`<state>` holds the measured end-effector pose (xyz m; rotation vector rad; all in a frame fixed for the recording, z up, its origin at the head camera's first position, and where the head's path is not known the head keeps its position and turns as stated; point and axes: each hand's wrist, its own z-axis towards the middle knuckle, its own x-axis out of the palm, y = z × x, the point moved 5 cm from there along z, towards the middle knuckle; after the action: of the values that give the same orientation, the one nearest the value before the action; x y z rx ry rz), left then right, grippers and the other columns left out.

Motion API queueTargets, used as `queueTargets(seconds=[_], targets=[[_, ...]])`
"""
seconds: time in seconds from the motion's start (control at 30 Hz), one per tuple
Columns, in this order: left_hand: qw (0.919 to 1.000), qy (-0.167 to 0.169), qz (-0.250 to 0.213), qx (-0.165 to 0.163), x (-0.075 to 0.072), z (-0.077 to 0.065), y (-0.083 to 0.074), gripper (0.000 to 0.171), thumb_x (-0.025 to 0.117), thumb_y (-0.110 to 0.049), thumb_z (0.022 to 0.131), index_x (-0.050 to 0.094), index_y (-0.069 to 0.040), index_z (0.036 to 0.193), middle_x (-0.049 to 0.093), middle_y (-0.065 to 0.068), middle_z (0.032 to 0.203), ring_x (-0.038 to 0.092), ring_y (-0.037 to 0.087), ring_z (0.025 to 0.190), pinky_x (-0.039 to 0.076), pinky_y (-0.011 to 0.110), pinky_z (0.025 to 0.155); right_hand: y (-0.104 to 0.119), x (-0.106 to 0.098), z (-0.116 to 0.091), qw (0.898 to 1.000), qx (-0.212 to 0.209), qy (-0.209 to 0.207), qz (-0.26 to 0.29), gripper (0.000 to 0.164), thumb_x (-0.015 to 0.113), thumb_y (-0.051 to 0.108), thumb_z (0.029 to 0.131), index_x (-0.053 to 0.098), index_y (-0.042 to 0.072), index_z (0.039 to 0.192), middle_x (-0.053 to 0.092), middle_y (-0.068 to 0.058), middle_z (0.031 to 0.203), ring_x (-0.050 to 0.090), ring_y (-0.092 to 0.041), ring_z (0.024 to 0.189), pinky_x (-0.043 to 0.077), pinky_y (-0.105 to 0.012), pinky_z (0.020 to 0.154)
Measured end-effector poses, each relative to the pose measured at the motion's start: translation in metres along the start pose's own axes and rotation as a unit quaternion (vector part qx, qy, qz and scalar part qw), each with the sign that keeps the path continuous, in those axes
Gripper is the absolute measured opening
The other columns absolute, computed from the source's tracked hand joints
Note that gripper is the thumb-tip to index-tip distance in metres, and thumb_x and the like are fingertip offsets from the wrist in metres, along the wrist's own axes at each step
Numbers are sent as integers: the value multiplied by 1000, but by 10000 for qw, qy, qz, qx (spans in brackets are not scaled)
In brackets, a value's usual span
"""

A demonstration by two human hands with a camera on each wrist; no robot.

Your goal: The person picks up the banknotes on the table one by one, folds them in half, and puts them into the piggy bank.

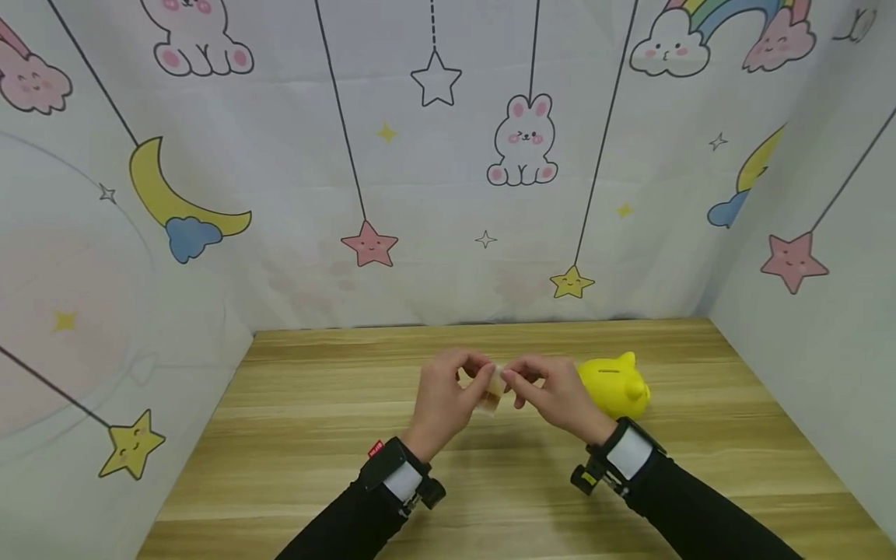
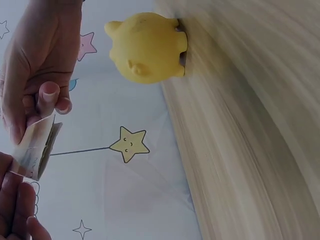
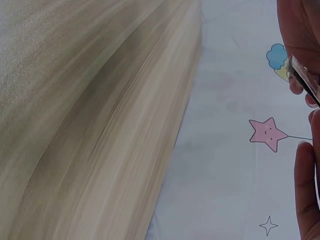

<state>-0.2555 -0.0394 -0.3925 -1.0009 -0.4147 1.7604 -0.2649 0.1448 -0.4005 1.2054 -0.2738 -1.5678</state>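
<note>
Both hands meet above the middle of the table around a small, clear plastic-like packet (image 1: 492, 395) with something brownish in it. My left hand (image 1: 448, 395) pinches its left upper part between thumb and fingers. From the other side, the thumb and forefinger of my right hand (image 1: 558, 391) pinch its right edge. In the left wrist view the packet (image 2: 35, 150) looks flat, with a pale face and a darker edge. The right wrist view catches only a sliver of it. What lies inside is unclear.
A yellow piggy bank (image 1: 613, 386) with a slot on top stands on the wooden table (image 1: 315, 435), just beyond my right wrist. Cartoon-printed cloth (image 1: 448, 187) hangs behind the table and along both sides. A small red tag (image 1: 376, 449) shows beside my left wrist strap.
</note>
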Motion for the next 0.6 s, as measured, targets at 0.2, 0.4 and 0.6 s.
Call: queueTargets(seconds=[0.2,0.4,0.6], targets=[[9971,164,-556,-497,0,-1,10,7,78,-20,100,80,-13,102,76,-4,88,66,12,79,45,27,70,2,-4,-1,9999,-78,-14,-68,9,72,4,102,79,9,102,75,1,86,66,-4,63,55,-29,55],[9995,89,-286,-103,-1,-2,5,8,78,-17,100,79,-9,100,75,-1,87,64,10,76,46,27,68,2,-5,-1,9997,-179,-95,-105,8,73,4,101,79,9,101,76,1,85,66,-3,62,56,-30,55],[9995,0,-285,-116,0,-5,8,7,79,-17,99,80,-11,101,75,-2,89,65,12,78,49,32,69,4,-6,0,9995,-233,-125,-149,6,74,6,101,79,9,102,75,2,85,66,-3,62,58,-33,56]])
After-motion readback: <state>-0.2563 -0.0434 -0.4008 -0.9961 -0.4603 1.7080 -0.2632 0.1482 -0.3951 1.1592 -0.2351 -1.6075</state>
